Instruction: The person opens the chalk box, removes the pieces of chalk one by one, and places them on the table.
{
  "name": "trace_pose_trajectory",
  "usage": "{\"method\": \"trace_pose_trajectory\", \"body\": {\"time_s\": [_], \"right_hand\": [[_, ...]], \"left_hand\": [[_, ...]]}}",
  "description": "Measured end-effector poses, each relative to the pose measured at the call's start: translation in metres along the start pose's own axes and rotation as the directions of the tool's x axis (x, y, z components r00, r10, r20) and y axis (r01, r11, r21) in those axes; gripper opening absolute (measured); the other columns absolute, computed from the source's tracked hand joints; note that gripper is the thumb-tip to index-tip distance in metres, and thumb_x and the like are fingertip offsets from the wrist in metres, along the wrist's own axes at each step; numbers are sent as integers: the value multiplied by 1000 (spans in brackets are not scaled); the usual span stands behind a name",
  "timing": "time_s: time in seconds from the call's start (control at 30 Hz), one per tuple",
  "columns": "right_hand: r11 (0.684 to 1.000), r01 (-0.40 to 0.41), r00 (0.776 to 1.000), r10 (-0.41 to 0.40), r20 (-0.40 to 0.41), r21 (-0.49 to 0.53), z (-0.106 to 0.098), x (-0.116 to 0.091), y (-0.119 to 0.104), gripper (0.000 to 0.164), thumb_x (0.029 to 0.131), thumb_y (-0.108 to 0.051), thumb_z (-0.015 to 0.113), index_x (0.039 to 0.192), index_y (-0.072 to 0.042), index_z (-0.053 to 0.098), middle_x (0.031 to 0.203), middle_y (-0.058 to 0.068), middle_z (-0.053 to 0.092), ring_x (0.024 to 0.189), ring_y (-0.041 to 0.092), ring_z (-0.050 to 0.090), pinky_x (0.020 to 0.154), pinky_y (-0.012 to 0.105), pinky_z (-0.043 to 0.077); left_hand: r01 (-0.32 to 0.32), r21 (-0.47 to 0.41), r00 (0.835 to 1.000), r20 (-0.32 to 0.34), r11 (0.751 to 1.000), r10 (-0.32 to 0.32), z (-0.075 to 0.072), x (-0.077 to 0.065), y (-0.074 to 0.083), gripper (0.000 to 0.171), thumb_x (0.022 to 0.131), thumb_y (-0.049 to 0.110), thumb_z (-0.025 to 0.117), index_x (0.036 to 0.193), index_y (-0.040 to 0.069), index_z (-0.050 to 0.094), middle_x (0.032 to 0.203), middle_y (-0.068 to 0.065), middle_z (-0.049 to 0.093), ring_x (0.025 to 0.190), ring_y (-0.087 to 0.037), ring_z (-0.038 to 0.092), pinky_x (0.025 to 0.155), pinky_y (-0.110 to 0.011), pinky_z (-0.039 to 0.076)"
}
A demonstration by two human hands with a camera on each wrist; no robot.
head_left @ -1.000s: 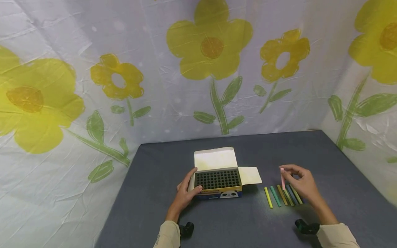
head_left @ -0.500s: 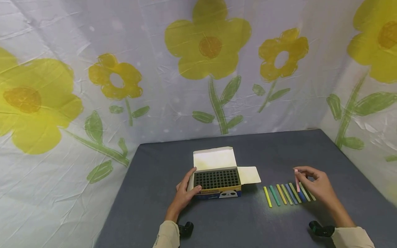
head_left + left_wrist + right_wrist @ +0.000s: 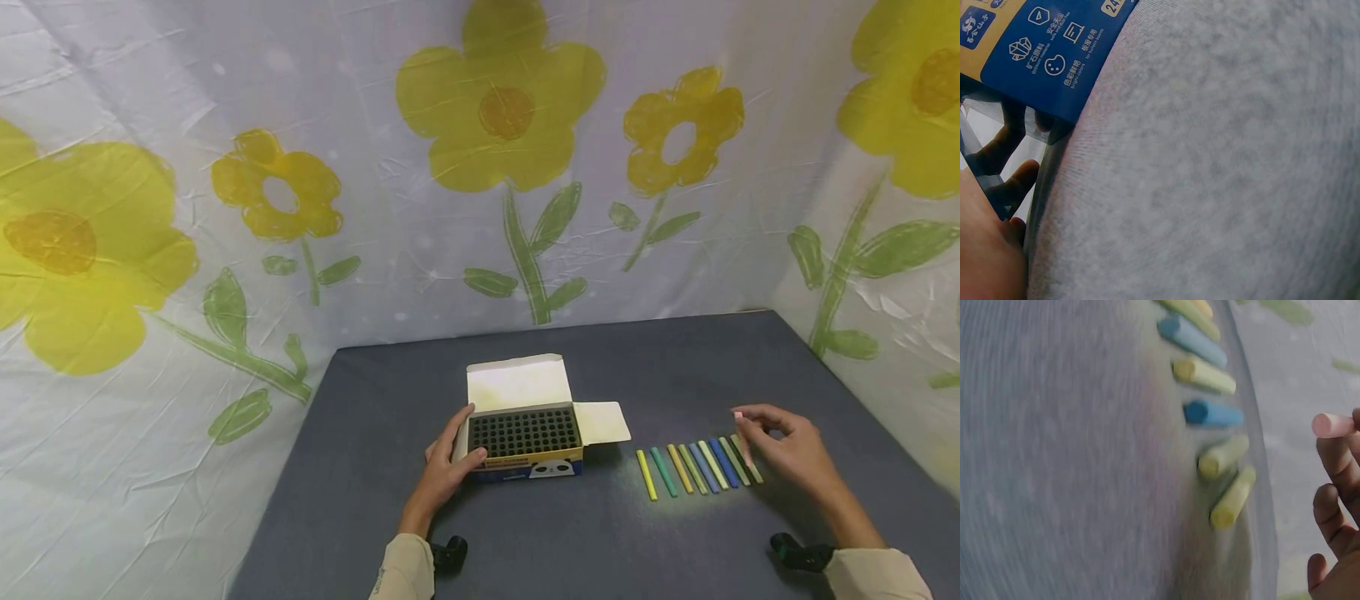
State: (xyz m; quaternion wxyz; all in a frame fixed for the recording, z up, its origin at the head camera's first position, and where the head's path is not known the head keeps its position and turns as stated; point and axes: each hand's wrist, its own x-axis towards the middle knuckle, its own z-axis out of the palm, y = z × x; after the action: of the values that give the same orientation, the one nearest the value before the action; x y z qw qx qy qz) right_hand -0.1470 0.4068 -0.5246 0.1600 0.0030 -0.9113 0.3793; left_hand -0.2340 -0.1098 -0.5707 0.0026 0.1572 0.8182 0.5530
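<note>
My right hand (image 3: 791, 446) pinches a pink chalk stick (image 3: 1330, 425) near its upper end, with the stick pointing down. It hangs over the right end of a row of chalk sticks on the table, among them a yellow stick (image 3: 647, 477), a green stick (image 3: 663, 472) and a blue stick (image 3: 723, 463). My left hand (image 3: 442, 483) grips the left end of an open chalk box (image 3: 487, 475), thumb at the front edge and fingers behind. Inside the box is a black holder (image 3: 525, 430) full of round holes. The left wrist view shows the box's blue printed side (image 3: 1054, 56).
The box's white lid (image 3: 519, 383) stands raised at the back, and a side flap (image 3: 602, 423) sticks out right toward the chalk row. Chalk dust tints the dark grey table (image 3: 570, 542) near the sticks. A flower-printed cloth (image 3: 420, 275) hangs behind the table and along its sides.
My right hand has moved right along the row with the pink chalk stick, uncovering more sticks. My left hand and the chalk box have stayed in place.
</note>
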Motion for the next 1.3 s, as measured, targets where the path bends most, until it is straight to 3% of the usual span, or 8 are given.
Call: {"method": "trace_pose_trajectory", "body": {"time_s": [0.17, 0.37, 0.47, 0.57, 0.67, 0.83, 1.13, 1.3], "right_hand": [[1000, -1, 991, 3, 135, -15, -11, -1, 16, 31, 105, -21, 58, 125, 0, 68, 75, -3, 69, 80, -7, 60, 68, 22, 45], [992, -82, 964, 103, 244, -94, -19, 1, 28, 39, 105, -30, 57, 127, 0, 68, 96, 3, 75, 85, -16, 54, 69, 27, 47], [988, -101, 955, 130, 266, -118, -20, 3, 29, 41, 105, -34, 57, 126, -1, 69, 107, 13, 76, 87, -15, 54, 78, 45, 49], [986, -110, 952, 140, 273, -122, -19, 4, 29, 42, 105, -36, 56, 126, -2, 69, 113, 19, 75, 91, -3, 61, 88, 68, 34], [985, -117, 947, 149, 283, -127, -19, 6, 30, 45, 105, -38, 55, 127, -1, 68, 110, 18, 75, 92, 13, 65, 89, 75, 20], [983, -110, 944, 150, 295, -146, -19, 7, 30, 46, 106, -36, 54, 127, 2, 67, 97, 9, 76, 89, 19, 63, 87, 71, 18], [980, -53, 968, 97, 233, -190, -12, 3, 32, 35, 104, -30, 59, 118, -1, 73, 93, 8, 77, 74, -1, 58, 76, 51, 18], [977, -34, 976, 78, 203, -209, -8, 1, 33, 32, 102, -28, 62, 116, -2, 73, 85, 3, 76, 67, 0, 55, 74, 48, 17]], "left_hand": [[-10, -2, 1000, -10, 1000, 9, 1, -1, -1, 72, 92, 29, 74, 155, 40, 40, 163, -2, 39, 141, -37, 42, 102, -63, 40], [-7, 1, 1000, -26, 1000, 7, 3, 0, 2, 73, 92, 22, 73, 157, 32, 41, 163, -7, 39, 140, -38, 43, 102, -63, 39], [4, 9, 1000, -19, 1000, -4, 1, -1, 2, 73, 92, 27, 74, 156, 37, 40, 163, -5, 39, 139, -38, 42, 101, -62, 40], [10, 6, 1000, -7, 1000, -10, -1, -2, 0, 73, 92, 32, 74, 155, 42, 39, 163, -2, 38, 139, -37, 40, 101, -62, 39], [17, 13, 1000, -8, 1000, -17, 0, -3, -1, 72, 92, 34, 73, 155, 43, 39, 163, -1, 38, 141, -38, 37, 102, -64, 37], [14, 16, 1000, -9, 1000, -14, 0, -4, 0, 72, 92, 35, 73, 154, 43, 39, 163, -1, 39, 138, -38, 40, 100, -63, 39], [9, 10, 1000, -10, 1000, -9, 1, -3, 2, 72, 91, 33, 74, 155, 42, 40, 162, -4, 39, 139, -39, 39, 100, -64, 40], [-6, 1, 1000, -15, 1000, 6, 1, -3, 1, 74, 90, 29, 76, 155, 40, 41, 161, -4, 42, 134, -36, 47, 97, -59, 44]]}}
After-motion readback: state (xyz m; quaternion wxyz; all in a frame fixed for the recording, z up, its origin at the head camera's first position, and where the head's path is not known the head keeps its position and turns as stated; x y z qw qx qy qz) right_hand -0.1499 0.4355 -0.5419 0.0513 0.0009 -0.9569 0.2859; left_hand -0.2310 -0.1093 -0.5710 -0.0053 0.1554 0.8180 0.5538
